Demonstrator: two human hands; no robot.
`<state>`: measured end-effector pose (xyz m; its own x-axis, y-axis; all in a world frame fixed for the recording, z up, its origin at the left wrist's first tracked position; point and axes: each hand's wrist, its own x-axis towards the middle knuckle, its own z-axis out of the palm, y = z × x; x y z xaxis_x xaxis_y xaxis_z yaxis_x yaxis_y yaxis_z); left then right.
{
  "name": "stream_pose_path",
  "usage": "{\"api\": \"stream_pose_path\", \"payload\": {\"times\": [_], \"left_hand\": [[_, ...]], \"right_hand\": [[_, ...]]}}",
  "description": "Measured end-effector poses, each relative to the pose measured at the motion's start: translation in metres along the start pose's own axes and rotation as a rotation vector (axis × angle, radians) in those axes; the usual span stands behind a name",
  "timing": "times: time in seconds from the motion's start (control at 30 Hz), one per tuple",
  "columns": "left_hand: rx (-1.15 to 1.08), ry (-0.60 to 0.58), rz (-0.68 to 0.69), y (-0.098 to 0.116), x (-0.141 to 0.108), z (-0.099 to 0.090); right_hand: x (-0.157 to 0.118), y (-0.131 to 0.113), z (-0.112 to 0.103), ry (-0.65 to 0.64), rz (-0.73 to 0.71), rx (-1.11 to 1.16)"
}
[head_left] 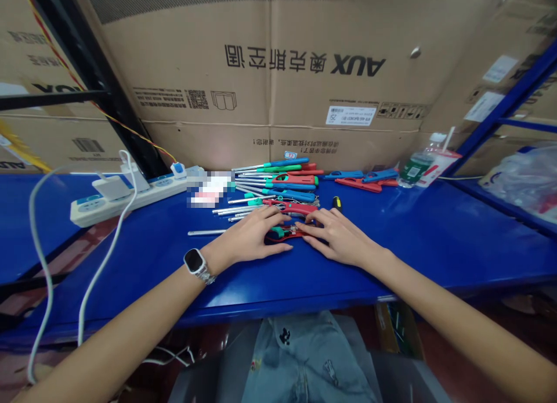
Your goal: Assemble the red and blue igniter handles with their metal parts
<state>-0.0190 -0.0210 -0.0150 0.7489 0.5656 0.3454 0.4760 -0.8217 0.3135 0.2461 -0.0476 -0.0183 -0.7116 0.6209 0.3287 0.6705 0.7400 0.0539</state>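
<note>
A long-nosed gas lighter [285,235] lies on the blue table with its red casing open. Its green part and small inner pieces show, and its metal tube [206,233] points left. My left hand [252,231] is curved around its tube end, thumb on the near side and fingers on the far side. My right hand [343,234] has its fingertips pressed on the inner parts at the handle end. Just beyond the fingers lies a red lighter handle [300,208]. What lies under both palms is hidden.
Several lighters with blue and green handles [291,195] lie behind my hands. Blue and red casing halves [369,181] are at the back right, near a bottle [415,165]. A black-and-yellow tool [337,203] lies close by. A power strip [130,200] with white cables stands left.
</note>
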Motion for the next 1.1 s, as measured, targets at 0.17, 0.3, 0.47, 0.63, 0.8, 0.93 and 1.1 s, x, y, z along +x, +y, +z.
{"api": "stream_pose_path", "payload": {"times": [0.17,0.3,0.47,0.63,0.8,0.93,1.1], "left_hand": [[-0.051,-0.014,-0.095,-0.005,-0.012,-0.022],[-0.080,-0.043,-0.170,-0.018,-0.017,-0.031],[-0.085,-0.111,-0.170,-0.028,-0.019,-0.031],[-0.079,-0.114,-0.141,-0.028,-0.017,-0.029],[-0.104,-0.145,-0.090,-0.033,-0.017,-0.028],[-0.095,-0.142,-0.097,-0.029,-0.017,-0.029],[0.038,-0.133,-0.066,-0.022,-0.015,-0.027]], "right_hand": [[0.008,-0.003,-0.004,0.061,0.005,0.034],[0.031,-0.012,-0.003,0.102,0.070,0.166],[0.061,-0.022,0.011,0.044,0.140,0.318],[0.064,-0.024,0.022,0.076,0.175,0.439],[0.058,-0.024,0.033,0.186,0.187,0.561],[0.057,-0.025,0.039,0.244,0.181,0.580],[0.056,-0.026,0.041,0.279,0.170,0.564]]}}
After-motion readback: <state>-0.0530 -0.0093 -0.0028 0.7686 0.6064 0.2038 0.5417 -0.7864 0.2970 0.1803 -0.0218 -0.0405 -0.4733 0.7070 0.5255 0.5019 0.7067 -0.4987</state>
